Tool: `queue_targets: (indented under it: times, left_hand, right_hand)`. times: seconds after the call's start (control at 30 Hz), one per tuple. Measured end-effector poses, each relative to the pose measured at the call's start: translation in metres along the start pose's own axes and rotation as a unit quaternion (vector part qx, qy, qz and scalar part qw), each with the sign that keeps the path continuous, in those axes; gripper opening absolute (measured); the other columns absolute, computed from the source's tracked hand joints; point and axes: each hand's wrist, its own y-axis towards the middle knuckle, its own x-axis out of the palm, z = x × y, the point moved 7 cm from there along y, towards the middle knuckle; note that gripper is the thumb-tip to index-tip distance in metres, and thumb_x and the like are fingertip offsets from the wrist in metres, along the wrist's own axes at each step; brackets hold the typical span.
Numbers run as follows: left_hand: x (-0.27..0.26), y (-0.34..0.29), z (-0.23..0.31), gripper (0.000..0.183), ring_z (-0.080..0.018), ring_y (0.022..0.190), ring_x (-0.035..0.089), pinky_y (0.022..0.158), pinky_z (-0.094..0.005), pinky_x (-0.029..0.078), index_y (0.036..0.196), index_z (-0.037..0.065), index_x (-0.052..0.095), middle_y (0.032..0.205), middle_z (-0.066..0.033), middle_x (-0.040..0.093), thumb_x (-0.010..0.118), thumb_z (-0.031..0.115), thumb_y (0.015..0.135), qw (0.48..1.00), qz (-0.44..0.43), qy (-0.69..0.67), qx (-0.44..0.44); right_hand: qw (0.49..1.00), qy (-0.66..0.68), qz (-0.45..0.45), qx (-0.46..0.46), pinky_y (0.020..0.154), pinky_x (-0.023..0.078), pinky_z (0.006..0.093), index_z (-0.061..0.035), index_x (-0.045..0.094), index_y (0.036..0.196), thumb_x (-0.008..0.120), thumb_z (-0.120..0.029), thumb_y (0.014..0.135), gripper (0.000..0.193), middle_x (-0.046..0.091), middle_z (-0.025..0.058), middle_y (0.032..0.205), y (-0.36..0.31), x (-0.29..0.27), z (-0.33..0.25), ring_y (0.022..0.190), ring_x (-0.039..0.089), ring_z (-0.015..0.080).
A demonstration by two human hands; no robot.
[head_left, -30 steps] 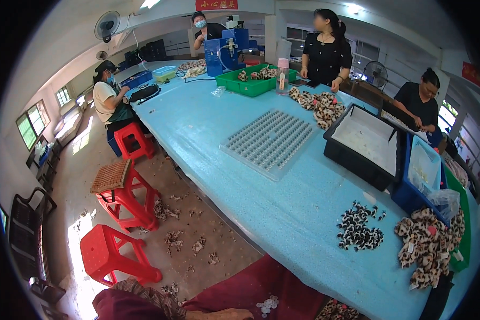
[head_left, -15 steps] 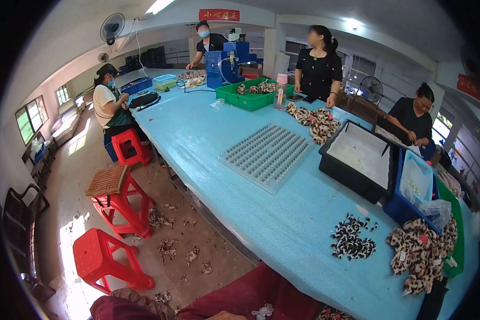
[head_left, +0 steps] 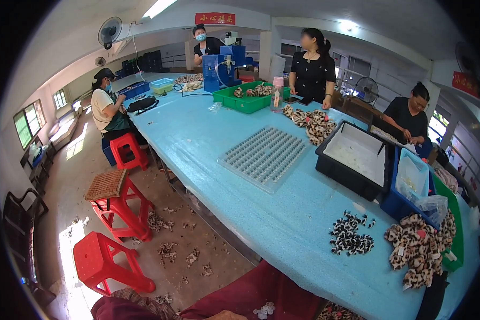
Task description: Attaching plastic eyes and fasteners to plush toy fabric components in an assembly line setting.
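At the bottom edge only the top of my left hand (head_left: 226, 316) shows, low over my dark red-clad lap (head_left: 250, 293). Its fingers are out of the picture, so I cannot tell what it holds, if anything. Beside it on the red cloth lies a small heap of whitish translucent discs (head_left: 264, 310). My right hand is not in view. On the blue tabletop (head_left: 282, 229) ahead are a pile of small black-and-white pieces (head_left: 351, 233) and a clear tray (head_left: 264, 156) with rows of small grey-white parts. Spotted plush pieces (head_left: 418, 250) are heaped at the right.
Beyond the tray stand a black bin (head_left: 353, 160), a blue crate (head_left: 405, 200), a green crate (head_left: 245, 98), a pink-capped bottle (head_left: 277, 95) and a blue machine (head_left: 218, 72). Red stools (head_left: 104, 261) stand on the scrap-littered floor to the left. Several other people are around the table.
My view has shifted slightly. The masked person at the back has straightened up and drawn an arm back from the table. My visible hand and the discs stay nearly where they were.
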Motion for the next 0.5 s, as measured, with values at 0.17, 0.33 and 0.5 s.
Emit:
queue_targets:
  times: [0.17, 0.33, 0.5]
  left_hand:
    - [0.002, -0.002, -0.016, 0.027, -0.0043, 0.064, 0.036, 0.052, -0.0245, 0.032, 0.07, 0.008, 0.045, 0.065, 0.0077, 0.036, 0.065, 0.018, 0.085, 0.994, -0.014, -0.104, 0.002]
    - [0.001, 0.003, -0.016, 0.021, -0.0037, 0.067, 0.042, 0.055, -0.024, 0.036, 0.073, 0.007, 0.05, 0.068, 0.0073, 0.044, 0.064, 0.015, 0.086, 0.999, 0.0, 0.038, -0.009]
    - [0.005, -0.001, -0.023, 0.011, -0.0048, 0.071, 0.05, 0.061, -0.024, 0.043, 0.082, 0.005, 0.06, 0.074, 0.0054, 0.055, 0.065, 0.014, 0.085, 0.997, 0.009, -0.074, -0.019]
  right_hand:
    - [0.999, 0.037, -0.03, 0.006, 0.073, 0.046, 0.0279, -0.0057, 0.053, 0.112, 0.068, -0.031, 0.084, 0.04, 0.057, 0.0025, 0.095, -0.003, 0.006, 0.002, 0.085, 0.055, 0.0111]
    - [0.994, 0.107, 0.001, 0.024, 0.072, 0.045, 0.0287, -0.0041, 0.055, 0.111, 0.069, -0.024, 0.084, 0.037, 0.057, 0.0029, 0.096, -0.002, 0.005, 0.043, 0.084, 0.052, 0.0114]
    - [0.992, 0.117, 0.016, 0.04, 0.071, 0.045, 0.028, -0.0043, 0.055, 0.109, 0.07, -0.022, 0.082, 0.036, 0.058, 0.0023, 0.094, 0.003, 0.0, 0.061, 0.083, 0.053, 0.0109]
